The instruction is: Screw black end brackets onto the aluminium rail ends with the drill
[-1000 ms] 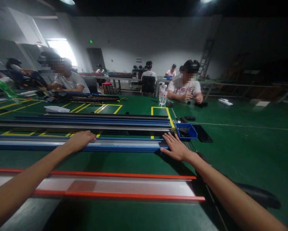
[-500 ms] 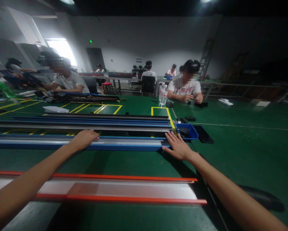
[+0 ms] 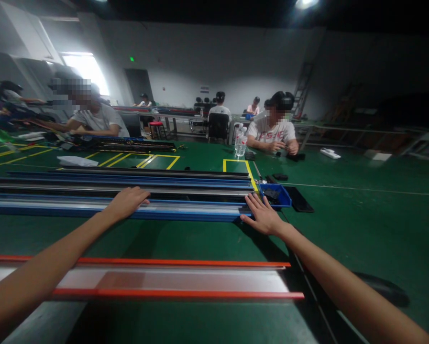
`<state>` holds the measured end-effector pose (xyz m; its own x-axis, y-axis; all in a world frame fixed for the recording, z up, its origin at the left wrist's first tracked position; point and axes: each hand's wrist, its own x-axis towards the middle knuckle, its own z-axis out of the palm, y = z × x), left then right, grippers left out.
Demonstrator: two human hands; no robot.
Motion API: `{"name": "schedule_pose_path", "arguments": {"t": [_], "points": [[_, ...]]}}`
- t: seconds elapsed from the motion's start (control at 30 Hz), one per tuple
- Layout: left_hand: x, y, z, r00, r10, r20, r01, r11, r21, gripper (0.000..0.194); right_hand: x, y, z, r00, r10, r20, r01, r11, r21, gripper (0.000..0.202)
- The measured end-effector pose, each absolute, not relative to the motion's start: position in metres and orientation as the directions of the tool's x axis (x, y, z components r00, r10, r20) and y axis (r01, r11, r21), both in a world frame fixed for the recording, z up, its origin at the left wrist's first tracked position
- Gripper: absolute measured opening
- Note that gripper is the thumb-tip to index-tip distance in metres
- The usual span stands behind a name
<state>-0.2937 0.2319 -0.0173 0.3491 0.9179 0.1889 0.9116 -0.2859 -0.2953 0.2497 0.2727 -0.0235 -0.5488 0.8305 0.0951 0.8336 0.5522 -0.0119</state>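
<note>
A long metal rail (image 3: 192, 208) with blue edges lies across the green table in front of me. My left hand (image 3: 127, 203) is closed over its middle part, fingers bent toward the far edge; their undersides are hidden. At the rail's right end, my right hand (image 3: 263, 215) rests with its fingers stretched out and spread, palm side against the end. A dark piece (image 3: 246, 210) shows at that end beside my thumb. Nearer to me, below both forearms, lies a wide silver rail (image 3: 200, 279) with orange-red edges.
Behind the blue-edged rail lie more dark and blue rails (image 3: 157, 180). A blue bin (image 3: 288, 197) holding black parts stands by my right fingers, with a dark flat device (image 3: 300, 199) beside it. Water bottles (image 3: 240, 143) and a seated person (image 3: 271, 129) are across the table.
The view has shifted slightly, so most things sit a little further left. Both hands stay on the blue-edged rail in nearly the same places.
</note>
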Motion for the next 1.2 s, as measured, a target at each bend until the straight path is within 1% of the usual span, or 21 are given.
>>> {"name": "schedule_pose_path", "arguments": {"t": [0.2, 0.47, 0.6, 0.83, 1.2], "points": [[-0.293, 0.236, -0.018, 0.366, 0.908, 0.204, 0.902, -0.292, -0.319, 0.022, 0.251, 0.277, -0.023, -0.566, 0.819, 0.095, 0.822, 0.569, -0.003, 0.096], [-0.291, 0.239, -0.017, 0.37, 0.904, 0.214, 0.89, -0.279, -0.36, 0.024, 0.25, 0.283, -0.024, -0.571, 0.813, 0.114, 0.819, 0.574, 0.01, 0.095], [-0.29, 0.241, -0.016, 0.351, 0.906, 0.237, 0.895, -0.251, -0.369, 0.029, 0.251, 0.288, -0.027, -0.579, 0.804, 0.132, 0.813, 0.582, 0.018, 0.094], [-0.292, 0.246, -0.017, 0.317, 0.912, 0.262, 0.904, -0.206, -0.374, 0.037, 0.252, 0.297, -0.03, -0.6, 0.788, 0.139, 0.798, 0.601, 0.036, 0.094], [-0.295, 0.257, -0.017, 0.29, 0.918, 0.27, 0.919, -0.188, -0.347, 0.038, 0.247, 0.304, -0.028, -0.587, 0.795, 0.153, 0.808, 0.586, 0.053, 0.09]]}}
